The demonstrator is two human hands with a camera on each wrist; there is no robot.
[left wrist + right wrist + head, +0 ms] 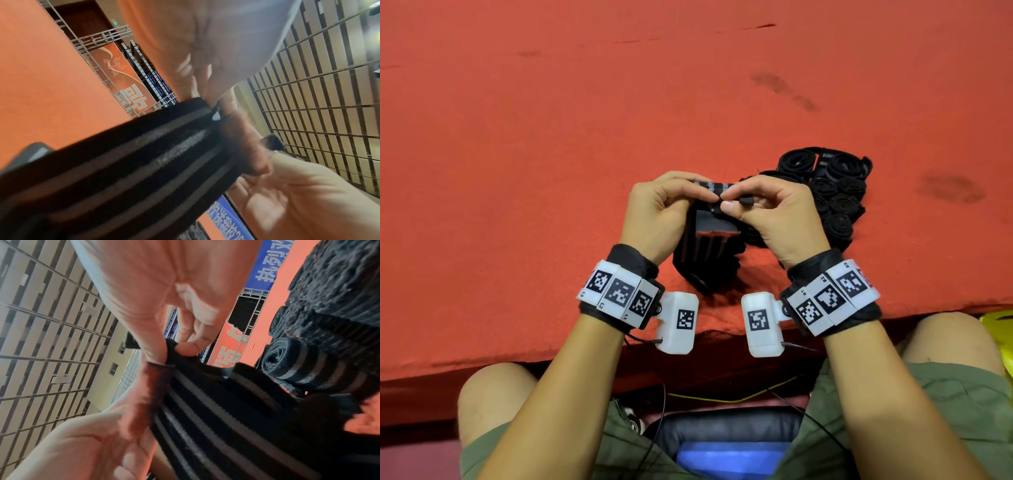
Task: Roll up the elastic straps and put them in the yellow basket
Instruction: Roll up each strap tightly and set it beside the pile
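Two hands: the left hand and the right hand are brought together above the red surface, thumbs and forefingers meeting at one spot.
Left hand state: its thumb and forefinger are pinched on the top edge of a black strap with grey stripes.
Right hand state: the same edge is pinched from the other side, with a small dark tip of strap held between its fingers.
Strap position: the strap is held up off the surface between the hands; its free length hangs down toward the person and ends near the surface's front edge.
Long axis: the strap's length is seen to run from the pinch point back toward the body, so rolling is judged to proceed along that line, the tail being drawn up as turns are added.
Nearer hand: neither is nearer; the end is shared evenly.
Stage: the roll is judged to be barely begun, as no coil can be made out at the fingertips.
Finished rolls: a cluster of rolled straps is lying just right of the right hand.
Yellow basket: only a yellow edge is seen low at the right, beyond the surface's edge; whether it is the basket cannot be told.
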